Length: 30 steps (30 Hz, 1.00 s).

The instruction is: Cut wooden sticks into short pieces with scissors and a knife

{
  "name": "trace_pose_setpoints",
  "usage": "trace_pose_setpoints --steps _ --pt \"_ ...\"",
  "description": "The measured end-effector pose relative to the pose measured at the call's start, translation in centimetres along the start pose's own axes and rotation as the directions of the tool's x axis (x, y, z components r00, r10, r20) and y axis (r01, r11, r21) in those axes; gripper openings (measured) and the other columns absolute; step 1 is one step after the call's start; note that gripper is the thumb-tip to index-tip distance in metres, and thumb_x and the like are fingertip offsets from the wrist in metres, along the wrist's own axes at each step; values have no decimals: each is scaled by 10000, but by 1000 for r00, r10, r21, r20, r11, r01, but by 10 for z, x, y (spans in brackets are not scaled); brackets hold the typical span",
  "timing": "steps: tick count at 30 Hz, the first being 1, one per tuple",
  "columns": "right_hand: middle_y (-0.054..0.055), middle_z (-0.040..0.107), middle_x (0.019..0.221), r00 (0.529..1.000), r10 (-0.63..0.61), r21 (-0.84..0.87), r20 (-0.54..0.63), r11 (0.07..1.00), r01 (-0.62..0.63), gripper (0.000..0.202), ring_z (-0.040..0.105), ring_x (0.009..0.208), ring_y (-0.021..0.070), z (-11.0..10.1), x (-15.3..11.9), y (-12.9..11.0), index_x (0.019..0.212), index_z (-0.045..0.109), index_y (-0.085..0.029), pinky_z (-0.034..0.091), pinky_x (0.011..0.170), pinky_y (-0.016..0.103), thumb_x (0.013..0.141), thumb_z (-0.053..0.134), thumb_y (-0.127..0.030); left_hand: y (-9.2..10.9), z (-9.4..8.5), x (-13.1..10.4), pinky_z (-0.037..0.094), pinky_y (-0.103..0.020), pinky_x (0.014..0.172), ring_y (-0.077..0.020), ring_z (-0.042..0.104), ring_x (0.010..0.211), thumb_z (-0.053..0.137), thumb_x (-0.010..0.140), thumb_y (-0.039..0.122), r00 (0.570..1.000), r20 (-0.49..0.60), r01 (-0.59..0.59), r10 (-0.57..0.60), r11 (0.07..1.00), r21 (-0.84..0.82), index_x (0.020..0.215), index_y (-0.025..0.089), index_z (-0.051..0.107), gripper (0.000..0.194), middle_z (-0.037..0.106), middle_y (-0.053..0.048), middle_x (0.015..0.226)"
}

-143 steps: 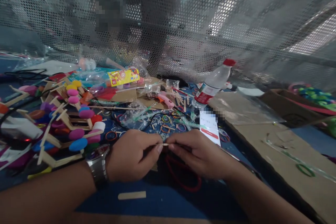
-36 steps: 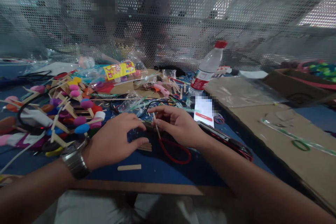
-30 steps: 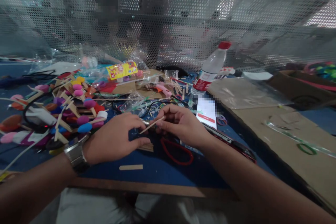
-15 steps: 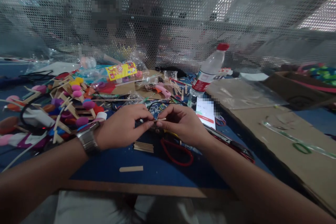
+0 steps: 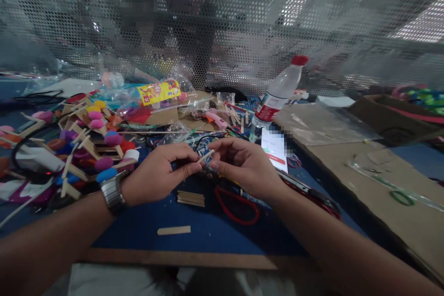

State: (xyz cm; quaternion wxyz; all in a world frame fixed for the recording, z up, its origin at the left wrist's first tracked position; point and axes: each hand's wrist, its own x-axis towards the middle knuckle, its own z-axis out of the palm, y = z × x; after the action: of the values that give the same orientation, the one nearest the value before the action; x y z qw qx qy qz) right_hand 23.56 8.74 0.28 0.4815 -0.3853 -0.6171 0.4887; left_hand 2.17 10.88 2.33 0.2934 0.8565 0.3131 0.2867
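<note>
My left hand [image 5: 163, 171] pinches a short wooden craft stick [image 5: 206, 156] between thumb and index finger, its free end slanting up to the right. Close by, my right hand [image 5: 248, 164] has thumb and fingers curved and apart, the fingertips beside that free end. Whether they touch it is hard to tell. Below the hands lie a small row of cut wooden sticks [image 5: 190, 198] and one round-ended craft stick piece [image 5: 174, 231]. Red-handled scissors [image 5: 239, 219] rest under my right hand, their blades mostly hidden.
Left of me is a pile of colourful foam and stick pieces [image 5: 93, 148]. Behind stand a red-capped bottle [image 5: 279, 92], a pink glue gun [image 5: 217, 119] and a yellow-labelled bag [image 5: 157, 91]. A phone [image 5: 274, 148], a utility knife [image 5: 301, 187] and cardboard [image 5: 350, 194] lie rightward.
My right thumb and fingers have parted from the stick, which both hands were pinching. The stick now shows more plainly in my left hand.
</note>
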Motion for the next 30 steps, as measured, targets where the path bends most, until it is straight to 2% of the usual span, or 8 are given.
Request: trace_pose_setpoints --steps 8,14,23,30 --pt "37 736 767 997 -32 -67 68 997 36 186 648 690 174 2 -4 -6 841 755 -192 518 643 310 761 805 -352 10 4 -6 456 -236 725 -122 582 768 588 958 286 998 51 37 -34 998 -52 813 170 654 197 638 6 819" --pt "24 698 699 997 -36 -138 65 989 45 121 588 623 151 3 -6 -8 787 741 -179 454 580 281 805 749 -298 8 6 -7 445 -234 706 -119 586 756 624 936 287 999 13 51 -50 998 -39 833 177 670 157 646 15 813" --pt "-24 579 634 996 -50 -109 77 992 58 186 485 553 119 5 -7 -6 743 594 -189 405 530 255 833 696 -316 8 7 -7 440 -224 720 -111 579 759 641 919 225 999 26 47 -46 996 -70 843 191 679 91 652 30 814" --pt "-25 556 666 995 -42 -64 87 997 48 249 503 554 127 5 -8 -6 788 547 -203 417 531 264 874 655 -409 6 8 -7 435 -223 704 -109 570 744 633 925 246 999 6 47 -46 997 -61 820 188 668 125 637 33 790"
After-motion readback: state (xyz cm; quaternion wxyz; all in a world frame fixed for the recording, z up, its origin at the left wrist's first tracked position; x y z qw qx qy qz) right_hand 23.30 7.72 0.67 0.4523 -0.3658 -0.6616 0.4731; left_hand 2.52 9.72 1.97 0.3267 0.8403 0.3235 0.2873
